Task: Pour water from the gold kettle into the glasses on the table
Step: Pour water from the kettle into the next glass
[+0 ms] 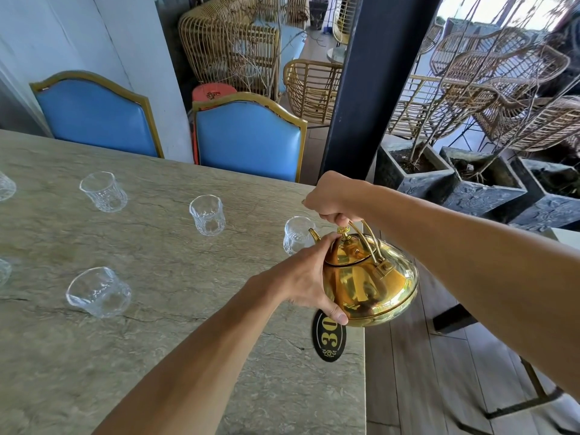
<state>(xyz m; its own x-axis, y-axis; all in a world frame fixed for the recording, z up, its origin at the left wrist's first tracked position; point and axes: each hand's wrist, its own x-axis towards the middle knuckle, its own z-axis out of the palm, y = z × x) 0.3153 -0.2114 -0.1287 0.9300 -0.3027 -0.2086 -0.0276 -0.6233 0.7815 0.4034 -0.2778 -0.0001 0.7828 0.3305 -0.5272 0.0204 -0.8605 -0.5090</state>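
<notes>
- Now mid-tilt: gold kettle (370, 277) held aloft over the corner of the counter (157, 340), tipped spout-first toward the nearest glass (296, 235), spout (314, 234) just beside its rim.
- Right hand (332, 199) clenched round the arched handle from above; left hand (310, 277) grasping the kettle's flank, fingers up by the lid, thumb under the belly.
- Likely slip, as a judgement: tipping too fast and overshooting that small rim, sending water over the counter and the black number plaque (328, 339) just beneath the left hand.
- Also possible: lid sliding off at a steeper angle unless pinned by the left fingers; cannot tell whether pinned at present.
- Also: nudging the nearest glass with the spout, so close to it and to the counter edge below the right hand.
- Nearest glass seemingly empty; no stream visible.
- Left of the left hand, three more tumblers, one close (207, 215), one farther off (103, 191), one nearer the body (99, 291), all clear and apparently dry; two others cut off at the far left.
- Kettle's contents hidden under the lid.
</notes>
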